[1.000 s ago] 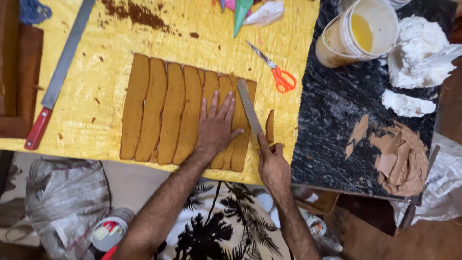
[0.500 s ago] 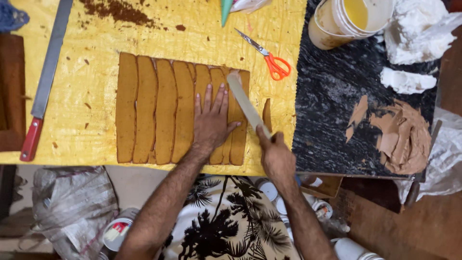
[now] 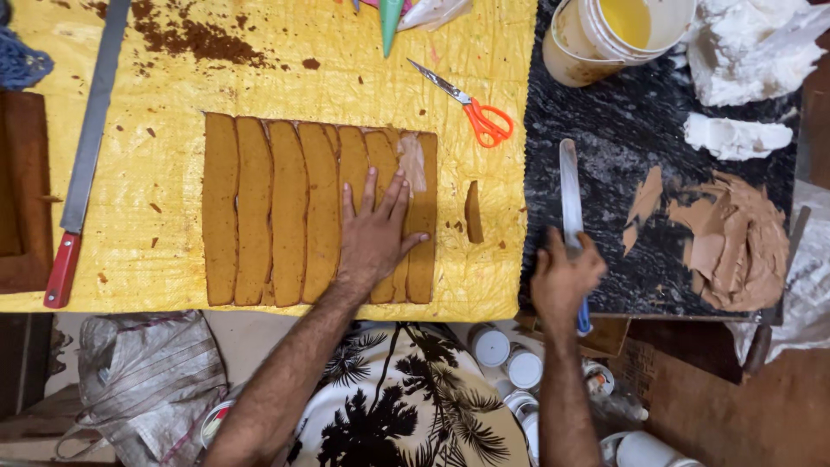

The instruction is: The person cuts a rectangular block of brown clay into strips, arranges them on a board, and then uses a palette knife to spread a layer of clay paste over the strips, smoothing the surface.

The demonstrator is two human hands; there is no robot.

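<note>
Several long brown cake slices [image 3: 277, 207] lie side by side on a yellow sheet [image 3: 156, 173]. My left hand [image 3: 373, 232] rests flat on the right-hand slices, fingers spread. A pale smear of cream marks the slice by my fingertips. My right hand [image 3: 564, 275] grips a palette knife [image 3: 571, 195] with a blue handle; its blade points away from me over the black stone slab [image 3: 622, 138]. A small cut-off cake piece [image 3: 473, 212] lies just right of the slices.
Orange-handled scissors [image 3: 471, 108] lie above the slices. A long red-handled knife [image 3: 82, 164] is at the left. On the slab are brown cream [image 3: 735, 242], white cream lumps [image 3: 735, 137] and a bucket of yellow liquid [image 3: 618, 30]. Small white containers [image 3: 506, 359] stand below the table edge.
My right hand has carried the palette knife from the cake slices rightward onto the black slab. A pale cream smear now shows on the slice. My left hand stays on the slices.
</note>
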